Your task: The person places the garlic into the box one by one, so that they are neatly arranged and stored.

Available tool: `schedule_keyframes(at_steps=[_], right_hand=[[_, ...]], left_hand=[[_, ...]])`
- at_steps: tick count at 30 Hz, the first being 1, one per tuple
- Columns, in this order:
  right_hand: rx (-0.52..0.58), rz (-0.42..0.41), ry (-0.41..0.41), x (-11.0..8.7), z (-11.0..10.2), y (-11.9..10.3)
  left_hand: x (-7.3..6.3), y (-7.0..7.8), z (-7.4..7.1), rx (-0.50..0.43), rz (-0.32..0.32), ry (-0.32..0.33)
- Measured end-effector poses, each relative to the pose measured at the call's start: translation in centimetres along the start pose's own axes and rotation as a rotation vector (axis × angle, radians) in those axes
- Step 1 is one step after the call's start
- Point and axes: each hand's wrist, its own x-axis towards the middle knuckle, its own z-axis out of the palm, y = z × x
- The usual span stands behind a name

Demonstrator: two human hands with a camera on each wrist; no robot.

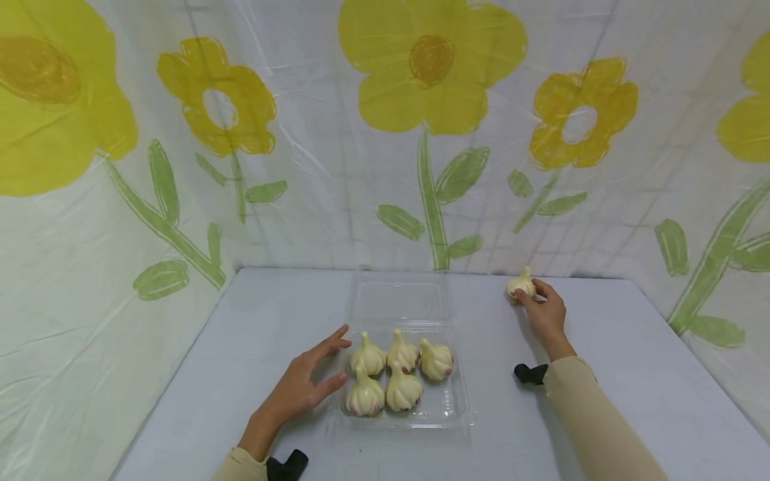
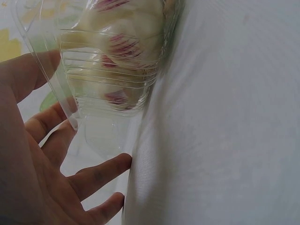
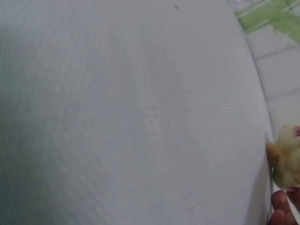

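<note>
A clear plastic clamshell box [image 1: 439, 406] lies with its lid [image 1: 400, 300] folded back, and several garlic bulbs [image 1: 404, 389] sit inside its tray. At the tray's left side is my left hand [image 1: 299, 385], fingers spread and straight; in the left wrist view its thumb and fingertips are around the ridged plastic corner [image 2: 110, 75]. My right hand [image 1: 549, 317] is far off to the right, pinching one garlic bulb [image 1: 521, 285] between thumb and fingers near the table's back edge. The right wrist view catches only part of that bulb [image 3: 287, 157] and some fingertips [image 3: 280, 201].
A pale-covered table [image 1: 240, 347] carries everything. Behind it and at both sides hangs a white curtain [image 1: 319, 200] printed with yellow flowers, meeting the table's back edge. A black wrist-camera piece [image 1: 529, 374] sticks out beside the right sleeve, another [image 1: 289, 465] by the left sleeve.
</note>
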Motion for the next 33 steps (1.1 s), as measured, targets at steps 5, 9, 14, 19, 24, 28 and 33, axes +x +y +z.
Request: schedule_keyframes(at_steps=[5, 9, 14, 19, 24, 28, 33], right_hand=[[0.007, -0.001, 0.004, -0.2, -0.1, 0.0], [0.021, 0.011, -0.002, -0.3, -0.4, -0.1], [0.053, 0.026, -0.02, -0.8, -0.5, -0.3], [0.109, 0.005, -0.06, -1.9, -0.8, -0.5], [0.191, -0.016, -0.101, -3.3, -0.9, -1.4], [0.227, -0.036, -0.13, -4.6, -0.9, -2.4], [0.266, -0.065, -0.165, -6.3, -0.8, -3.6]], left_hand=[[0.0, 0.1, 0.0, 0.004, 0.003, 0.0], [0.1, 0.1, 0.0, 0.005, 0.004, 0.001], [0.2, 0.2, 0.0, 0.002, -0.001, -0.003], [0.1, 0.3, 0.0, 0.005, 0.001, -0.003], [0.1, 0.4, -0.2, 0.008, 0.001, 0.003], [0.1, 0.4, -0.2, 0.01, -0.001, 0.004], [0.1, 0.5, -0.2, 0.006, 0.0, 0.001]])
